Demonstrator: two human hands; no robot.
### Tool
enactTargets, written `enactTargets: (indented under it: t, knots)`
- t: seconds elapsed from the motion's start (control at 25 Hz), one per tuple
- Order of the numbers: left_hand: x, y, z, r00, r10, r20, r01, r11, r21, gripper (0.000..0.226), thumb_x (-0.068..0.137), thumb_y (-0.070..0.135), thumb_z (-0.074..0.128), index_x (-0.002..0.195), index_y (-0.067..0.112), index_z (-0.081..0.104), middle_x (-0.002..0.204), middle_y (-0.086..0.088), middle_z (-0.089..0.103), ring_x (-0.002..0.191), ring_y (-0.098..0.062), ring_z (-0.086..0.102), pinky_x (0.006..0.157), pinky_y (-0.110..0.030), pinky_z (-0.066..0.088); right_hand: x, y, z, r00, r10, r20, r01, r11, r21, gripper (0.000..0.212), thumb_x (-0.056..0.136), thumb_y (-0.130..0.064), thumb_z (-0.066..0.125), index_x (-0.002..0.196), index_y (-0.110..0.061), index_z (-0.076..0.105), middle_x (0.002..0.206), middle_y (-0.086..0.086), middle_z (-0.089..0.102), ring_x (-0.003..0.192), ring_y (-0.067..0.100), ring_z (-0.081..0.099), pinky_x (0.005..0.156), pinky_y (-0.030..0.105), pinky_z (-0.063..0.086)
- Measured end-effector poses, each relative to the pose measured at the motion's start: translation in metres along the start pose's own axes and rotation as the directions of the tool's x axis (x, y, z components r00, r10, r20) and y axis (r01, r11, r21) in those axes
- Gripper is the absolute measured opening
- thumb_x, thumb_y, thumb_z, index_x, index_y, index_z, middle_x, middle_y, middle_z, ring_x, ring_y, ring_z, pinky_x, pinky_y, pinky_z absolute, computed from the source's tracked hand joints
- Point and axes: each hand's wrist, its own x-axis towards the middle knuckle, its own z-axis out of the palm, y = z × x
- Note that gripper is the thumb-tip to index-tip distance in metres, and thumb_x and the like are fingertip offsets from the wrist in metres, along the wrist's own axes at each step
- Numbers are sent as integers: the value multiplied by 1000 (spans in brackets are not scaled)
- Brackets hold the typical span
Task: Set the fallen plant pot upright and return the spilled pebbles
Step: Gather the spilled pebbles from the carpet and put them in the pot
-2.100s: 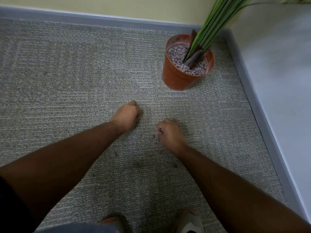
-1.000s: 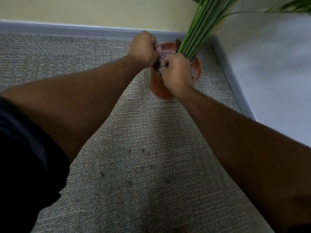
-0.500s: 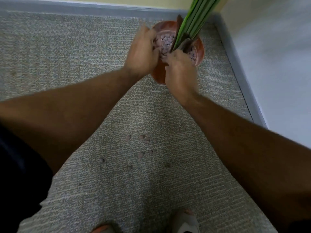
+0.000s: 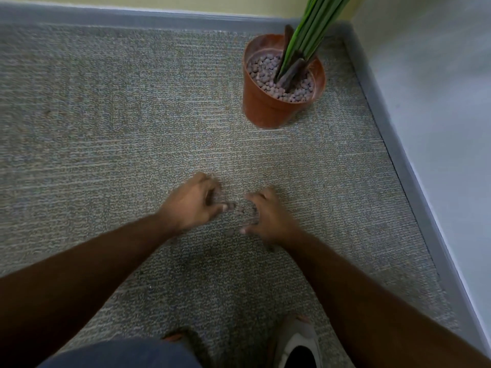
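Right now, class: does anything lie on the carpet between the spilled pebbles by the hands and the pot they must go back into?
Nothing visible does. The loose pebbles lie between the left hand and right hand; only bare carpet separates them from the upright plant pot.

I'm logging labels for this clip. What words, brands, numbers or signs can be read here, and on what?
None. The orange plant pot has a plain wall, and the carpet, baseboard and shoe show no print. The picture is blurred, so any fine print would not be readable.
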Motion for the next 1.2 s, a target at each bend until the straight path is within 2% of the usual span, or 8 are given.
enactTargets:
  t: [0.08,0.2,0.4,0.56,0.76,0.84,1.04,1.2]
  knots:
    - [-8,0,11,1000,-5,25,5,999,34,58,80,63,70,127,33,55,110,12,46,92,-9,54,76,-30,49,-3,0,8,1000,10,-29,-10,1000,15,92,67,-37,88,145,-24,39,138,4,32,119,24,49,100,39,49]
    - [-4,12,21,997,60,40,-60,998,16,56,80,50,78,129,31,58,108,11,44,99,-10,52,81,-30,48,-6,-6,17,997,-17,-81,19,1000,25,80,70,-28,86,138,-24,43,131,3,36,111,24,55,95,36,52]
    - [0,27,32,990,141,-13,-141,989,-32,28,88,22,73,115,21,68,105,4,52,101,-16,55,86,-34,50,-10,-17,29,980,-26,-196,36,998,51,48,84,-20,73,128,-11,58,121,7,48,105,24,55,94,36,49]
    - [-2,25,33,977,209,-43,-210,977,-32,6,94,13,65,97,15,69,100,-1,57,95,-20,57,82,-38,51,-15,-24,35,969,-86,-230,91,996,12,29,89,-13,63,118,-10,63,113,9,52,102,25,53,89,40,48]
    - [-6,19,30,961,276,-31,-277,961,-5,11,94,7,60,91,14,68,96,-1,59,91,-19,56,80,-35,48,-15,-28,32,975,-132,-179,120,990,-77,19,94,-13,59,112,-9,61,114,10,52,104,27,50,87,43,47]
    - [-10,16,29,962,268,-51,-271,960,-67,15,90,3,61,89,15,69,92,3,59,88,-14,57,79,-34,50,-15,-28,30,973,-147,-181,136,988,-71,15,95,-12,56,108,-7,61,112,11,52,102,28,51,85,43,46]
    - [-23,7,28,949,298,102,-269,936,-229,24,91,10,66,96,33,71,98,23,53,93,5,57,79,-12,45,-13,-26,24,964,-180,-195,163,981,-100,7,91,-3,53,97,-8,55,105,12,54,94,28,53,77,45,46]
    - [-25,7,30,902,376,211,-347,924,-161,30,94,11,66,118,29,72,110,11,57,103,0,55,91,-25,50,-14,-22,27,952,-250,-176,217,958,-186,5,90,-8,56,95,-9,58,102,12,55,94,28,52,77,41,45]
